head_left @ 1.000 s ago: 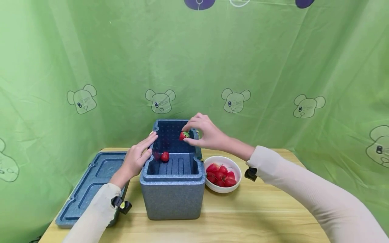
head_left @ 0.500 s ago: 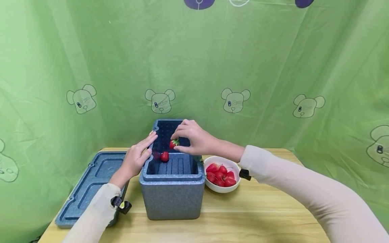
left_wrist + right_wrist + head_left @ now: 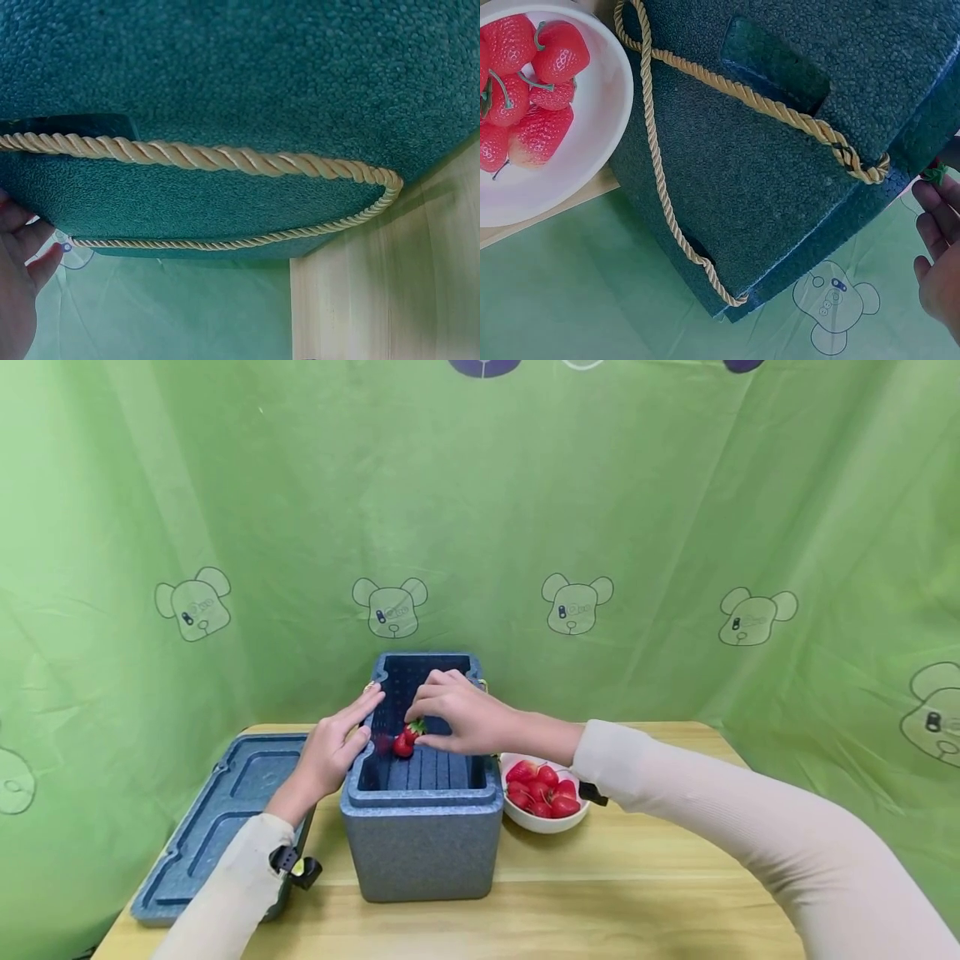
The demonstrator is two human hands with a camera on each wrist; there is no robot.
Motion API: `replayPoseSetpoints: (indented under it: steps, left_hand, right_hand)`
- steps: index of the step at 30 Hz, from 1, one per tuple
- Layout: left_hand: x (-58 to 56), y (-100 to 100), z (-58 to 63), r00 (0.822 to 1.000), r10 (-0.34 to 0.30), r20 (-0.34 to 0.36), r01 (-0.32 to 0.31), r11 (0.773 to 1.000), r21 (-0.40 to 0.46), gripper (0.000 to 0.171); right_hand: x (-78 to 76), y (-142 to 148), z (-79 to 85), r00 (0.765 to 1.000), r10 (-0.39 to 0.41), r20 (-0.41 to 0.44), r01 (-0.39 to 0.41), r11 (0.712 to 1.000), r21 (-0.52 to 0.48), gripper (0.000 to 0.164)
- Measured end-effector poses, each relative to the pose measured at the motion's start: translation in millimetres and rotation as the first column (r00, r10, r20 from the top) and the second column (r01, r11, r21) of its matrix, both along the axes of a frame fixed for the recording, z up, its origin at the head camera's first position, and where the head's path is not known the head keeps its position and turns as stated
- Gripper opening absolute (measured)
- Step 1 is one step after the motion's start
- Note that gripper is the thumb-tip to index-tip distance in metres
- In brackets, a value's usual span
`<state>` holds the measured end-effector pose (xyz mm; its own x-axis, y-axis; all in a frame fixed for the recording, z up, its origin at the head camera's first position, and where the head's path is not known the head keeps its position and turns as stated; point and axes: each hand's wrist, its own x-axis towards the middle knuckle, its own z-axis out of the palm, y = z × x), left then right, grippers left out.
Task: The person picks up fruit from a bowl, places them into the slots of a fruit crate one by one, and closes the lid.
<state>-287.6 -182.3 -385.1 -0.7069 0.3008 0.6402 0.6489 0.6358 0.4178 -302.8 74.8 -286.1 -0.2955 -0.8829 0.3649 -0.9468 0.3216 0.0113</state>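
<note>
My right hand (image 3: 468, 718) pinches a strawberry (image 3: 413, 729) with green leaves between thumb and fingers, inside the open grey-blue foam box (image 3: 423, 852). Another red fruit (image 3: 402, 747) lies in the box, just below the held one; I cannot tell whether they touch. With its fingers straight, my left hand (image 3: 330, 750) rests on the box's left rim. In the right wrist view, only the leafy top of the held strawberry (image 3: 934, 174) shows past the rim, beside the right hand (image 3: 943, 255). Left fingers (image 3: 34, 238) lie along the box wall in the left wrist view.
A white bowl (image 3: 546, 826) with several strawberries (image 3: 542, 792) stands right of the box. The box's lid (image 3: 225, 818) lies on the wooden table (image 3: 600, 893) at left. Gold rope handles (image 3: 247, 161) hang on the box's sides. A green curtain (image 3: 480, 502) hangs behind.
My right hand has moved left and down into the box with the strawberry, towards the fruit there. The left hand has stayed on the rim.
</note>
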Motion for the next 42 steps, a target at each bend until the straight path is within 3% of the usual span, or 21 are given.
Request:
replayPoseSetpoints:
  steps: [17,27,42]
  left_hand:
    - [1.5,0,-1.7,1.0,0.0,0.006,0.0,1.0,0.011,0.051]
    - [-0.7,0,-1.7,1.0,-0.003,-0.008,0.004,1.0,0.013,0.051]
    - [-0.5,0,-2.0,1.0,-0.009,-0.02,0.009,1.0,0.025,0.051]
  right_hand:
    - [1.8,-10,-4.2,1.0,-0.028,0.004,0.027,0.995,0.095,0.026]
    - [2.4,-12,-4.4,0.994,-0.069,-0.08,0.072,0.997,0.04,0.036]
    - [-0.5,-5,-7.9,0.995,-0.081,-0.053,0.082,0.996,0.03,0.037]
